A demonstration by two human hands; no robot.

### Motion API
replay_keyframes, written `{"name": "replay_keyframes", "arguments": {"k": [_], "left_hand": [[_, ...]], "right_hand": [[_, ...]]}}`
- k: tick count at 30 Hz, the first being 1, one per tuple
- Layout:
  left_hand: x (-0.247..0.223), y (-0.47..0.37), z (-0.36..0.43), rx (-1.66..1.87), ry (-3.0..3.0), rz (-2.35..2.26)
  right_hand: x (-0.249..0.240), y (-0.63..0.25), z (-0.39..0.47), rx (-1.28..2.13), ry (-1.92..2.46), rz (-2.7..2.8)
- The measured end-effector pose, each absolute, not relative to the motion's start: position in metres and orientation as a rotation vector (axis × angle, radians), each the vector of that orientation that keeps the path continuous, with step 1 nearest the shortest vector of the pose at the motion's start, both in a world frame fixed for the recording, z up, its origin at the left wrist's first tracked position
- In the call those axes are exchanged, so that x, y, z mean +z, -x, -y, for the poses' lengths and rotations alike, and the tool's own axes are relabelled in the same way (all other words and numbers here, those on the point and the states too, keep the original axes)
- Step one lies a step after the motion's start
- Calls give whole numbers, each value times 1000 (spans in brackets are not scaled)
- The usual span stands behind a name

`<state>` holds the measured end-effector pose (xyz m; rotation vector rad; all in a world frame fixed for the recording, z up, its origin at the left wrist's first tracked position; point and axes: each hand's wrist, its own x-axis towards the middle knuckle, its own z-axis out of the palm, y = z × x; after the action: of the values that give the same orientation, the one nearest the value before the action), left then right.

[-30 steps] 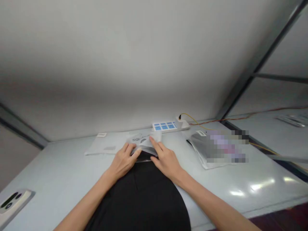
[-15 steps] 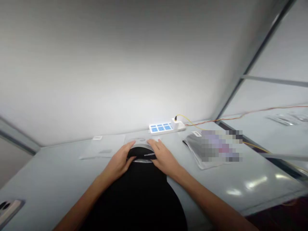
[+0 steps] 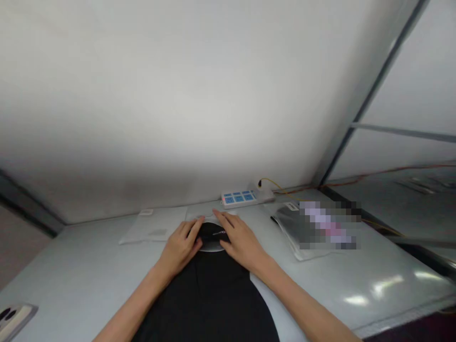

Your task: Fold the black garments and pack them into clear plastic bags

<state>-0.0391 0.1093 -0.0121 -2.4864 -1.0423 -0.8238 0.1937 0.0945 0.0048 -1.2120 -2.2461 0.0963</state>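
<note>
A black garment (image 3: 210,299) lies on the pale table, its neck end pointing at the wall. At that end is a dark band with small white lettering (image 3: 218,233), edged by a clear, shiny strip (image 3: 213,246). My left hand (image 3: 182,244) holds the left side of this neck end, thumb below and fingers above. My right hand (image 3: 240,237) rests at the right side, its fingers stretched out and apart over the edge, thumb near the clear strip. Beneath and beyond the fingers, part of a clear sheet or bag (image 3: 201,213) shows.
A white power strip (image 3: 238,198) with a yellow cable sits by the wall. Right of it lies a bagged dark item (image 3: 295,230), partly pixelated. A flat clear bag (image 3: 155,225) is at the left. A phone (image 3: 16,320) lies at the near left corner of the table (image 3: 71,275).
The view has tilted up slightly. My right fingers have straightened and spread. The lettered band has turned and looks narrower between my hands, with more of the clear strip showing below it.
</note>
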Motion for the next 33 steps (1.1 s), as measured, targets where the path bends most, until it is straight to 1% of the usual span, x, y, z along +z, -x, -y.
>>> {"name": "replay_keyframes", "arguments": {"k": [5,8,12,17,22,27,33], "left_hand": [[-16,41,-115,-793,2634,1162],[-18,39,-116,-741,2583,1270],[-18,37,-112,-619,2453,1221],[-13,41,-103,-747,2362,1163],[-13,47,-103,-833,2424,1129],[-19,44,-108,-737,2346,1254],[-13,35,-105,-625,2240,1385]], "right_hand": [[5,-192,-91,68,1261,2325],[5,-187,-91,41,1328,2339],[0,-186,-94,28,1291,2316],[0,-185,-89,50,1163,2272],[4,-180,-85,-6,1225,2312],[1,-186,-94,108,1279,2328],[10,-190,-98,58,1342,2261]]}}
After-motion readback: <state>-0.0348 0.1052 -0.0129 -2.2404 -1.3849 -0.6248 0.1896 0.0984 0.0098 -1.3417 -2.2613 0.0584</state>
